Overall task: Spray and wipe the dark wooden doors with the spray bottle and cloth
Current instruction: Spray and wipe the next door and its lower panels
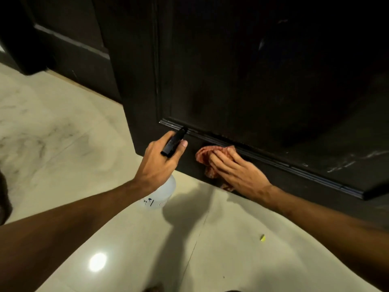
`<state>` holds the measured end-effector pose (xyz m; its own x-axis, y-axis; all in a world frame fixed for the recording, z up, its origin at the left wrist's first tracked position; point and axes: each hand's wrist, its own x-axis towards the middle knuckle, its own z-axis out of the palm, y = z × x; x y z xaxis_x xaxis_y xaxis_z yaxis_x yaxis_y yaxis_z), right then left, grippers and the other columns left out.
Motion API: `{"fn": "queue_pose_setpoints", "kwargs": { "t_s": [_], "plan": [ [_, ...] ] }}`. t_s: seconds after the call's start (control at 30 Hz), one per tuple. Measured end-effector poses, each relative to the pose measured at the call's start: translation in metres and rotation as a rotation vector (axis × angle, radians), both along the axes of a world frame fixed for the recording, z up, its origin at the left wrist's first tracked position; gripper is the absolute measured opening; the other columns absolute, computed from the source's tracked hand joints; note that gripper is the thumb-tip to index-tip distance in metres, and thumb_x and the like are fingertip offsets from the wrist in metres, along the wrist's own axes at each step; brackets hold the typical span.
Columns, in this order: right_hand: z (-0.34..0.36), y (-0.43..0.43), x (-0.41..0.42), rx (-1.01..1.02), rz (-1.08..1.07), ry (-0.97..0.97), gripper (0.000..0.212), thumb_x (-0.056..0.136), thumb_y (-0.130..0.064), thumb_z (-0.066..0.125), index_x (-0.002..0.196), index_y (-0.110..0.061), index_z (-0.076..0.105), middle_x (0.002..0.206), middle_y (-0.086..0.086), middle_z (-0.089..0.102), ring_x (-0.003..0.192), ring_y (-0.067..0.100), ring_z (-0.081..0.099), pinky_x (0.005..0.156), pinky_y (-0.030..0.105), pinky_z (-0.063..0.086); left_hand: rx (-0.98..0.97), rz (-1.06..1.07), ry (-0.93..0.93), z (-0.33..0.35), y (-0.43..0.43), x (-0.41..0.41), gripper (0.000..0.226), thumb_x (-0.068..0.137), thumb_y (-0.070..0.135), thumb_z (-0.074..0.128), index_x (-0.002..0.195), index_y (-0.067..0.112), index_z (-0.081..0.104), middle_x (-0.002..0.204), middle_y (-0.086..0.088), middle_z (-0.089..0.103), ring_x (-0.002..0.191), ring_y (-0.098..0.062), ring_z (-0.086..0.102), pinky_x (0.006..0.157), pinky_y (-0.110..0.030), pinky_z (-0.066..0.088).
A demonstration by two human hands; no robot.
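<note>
Reddish patterned cloth [202, 154], seemingly soft and limp, is pressed low on the dark wooden door [252, 81] by the right hand [237, 172], fingers straight. At its 9 o'clock the left hand [161, 161] curls round the black neck of the translucent spray bottle [164, 192], likely its surest hold.

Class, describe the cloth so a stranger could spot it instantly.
Follow the dark wooden door down to its bottom rail, below the moulding. There the right hand presses a crumpled cloth against it. Unlike the clear spray bottle in the left hand, it is reddish.
</note>
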<state>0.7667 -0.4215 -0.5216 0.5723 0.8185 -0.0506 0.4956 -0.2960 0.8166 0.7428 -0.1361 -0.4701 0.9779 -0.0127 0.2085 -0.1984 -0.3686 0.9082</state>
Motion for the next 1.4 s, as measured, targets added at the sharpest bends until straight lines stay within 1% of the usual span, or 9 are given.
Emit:
{"fn": "queue_pose_setpoints", "kwargs": {
  "t_s": [0.23,0.37,0.5,0.7,0.83,0.93,1.07,1.2,1.4],
  "plan": [
    [0.027,-0.002,-0.008,0.302,-0.084,-0.044,0.057,0.099,-0.019,0.041,0.154,-0.006,0.04,0.16,0.019,0.036,0.148,0.036,0.036,0.124,0.048,0.023,0.021,-0.086,-0.015,0.004,-0.024,0.0,0.016,0.103,0.04,0.063,0.102,0.024,0.064,0.083,-0.017,0.069,0.062,-0.032,0.059,0.057,-0.051,0.052],
    [0.006,-0.031,-0.031,0.193,-0.159,0.031,0.071,0.086,-0.036,0.067,0.149,-0.008,0.05,0.158,0.018,0.041,0.146,0.037,0.037,0.123,0.053,0.023,0.02,-0.135,-0.011,0.005,-0.042,-0.003,0.023,0.1,0.047,0.062,0.098,0.024,0.063,0.081,-0.02,0.067,0.059,-0.035,0.055,0.055,-0.052,0.05],
    [-0.007,-0.091,-0.064,0.359,-0.186,0.069,0.049,0.08,-0.013,0.064,0.128,-0.008,0.068,0.144,0.017,0.049,0.129,0.037,0.049,0.106,0.051,0.046,0.023,-0.195,0.003,0.006,-0.059,-0.007,0.024,0.099,0.049,0.062,0.1,0.025,0.064,0.083,-0.017,0.069,0.058,-0.029,0.055,0.057,-0.05,0.051],
    [-0.019,-0.097,-0.103,1.707,-0.612,-0.158,0.043,0.082,0.006,0.066,0.119,-0.014,0.064,0.131,0.015,0.047,0.116,0.039,0.053,0.096,0.047,0.052,0.048,-0.314,0.013,0.006,-0.098,-0.013,0.016,0.1,0.042,0.062,0.102,0.027,0.066,0.085,-0.012,0.071,0.056,-0.014,0.054,0.06,-0.05,0.053],
    [-0.007,-0.046,-0.078,2.481,-0.674,-0.635,0.037,0.082,0.007,0.067,0.117,-0.001,0.061,0.127,0.021,0.048,0.116,0.029,0.053,0.102,0.014,0.037,0.046,-0.381,0.012,0.008,-0.123,-0.017,0.016,0.1,0.043,0.063,0.102,0.027,0.067,0.087,-0.012,0.072,0.056,-0.017,0.055,0.063,-0.05,0.052],
    [-0.018,-0.024,-0.047,3.115,-0.962,-0.694,0.044,0.09,0.002,0.058,0.133,-0.007,0.052,0.13,0.015,0.051,0.111,0.024,0.055,0.103,0.025,0.041,0.07,-0.454,0.041,0.009,-0.136,-0.023,0.024,0.1,0.049,0.062,0.102,0.025,0.065,0.089,-0.018,0.07,0.061,-0.031,0.054,0.064,-0.054,0.052],
    [-0.015,-0.003,-0.033,3.67,-1.07,-0.061,0.032,0.091,0.002,0.042,0.119,-0.013,0.049,0.106,0.017,0.063,0.095,0.041,0.069,0.083,0.066,0.058,0.128,-0.526,0.058,0.011,-0.143,-0.026,0.025,0.1,0.051,0.061,0.103,0.027,0.065,0.09,-0.017,0.071,0.057,-0.023,0.058,0.062,-0.049,0.056],
    [-0.016,0.008,-0.032,3.624,-1.011,0.457,0.039,0.095,-0.003,0.057,0.129,-0.012,0.039,0.119,0.02,0.061,0.106,0.038,0.068,0.087,0.056,0.06,0.116,-0.49,0.065,0.016,-0.141,-0.021,0.023,0.094,0.043,0.061,0.103,0.023,0.067,0.086,-0.011,0.073,0.056,-0.008,0.061,0.055,-0.023,0.052],
    [-0.064,0.0,-0.026,3.614,-1.311,0.554,0.03,0.097,-0.009,0.041,0.112,0.0,0.066,0.102,0.024,0.074,0.087,0.038,0.074,0.08,0.059,0.061,0.147,-0.475,0.05,0.012,-0.131,-0.013,0.015,0.097,0.048,0.064,0.098,0.034,0.067,0.09,-0.002,0.074,0.06,-0.008,0.063,0.059,-0.023,0.053]
  ]
}}
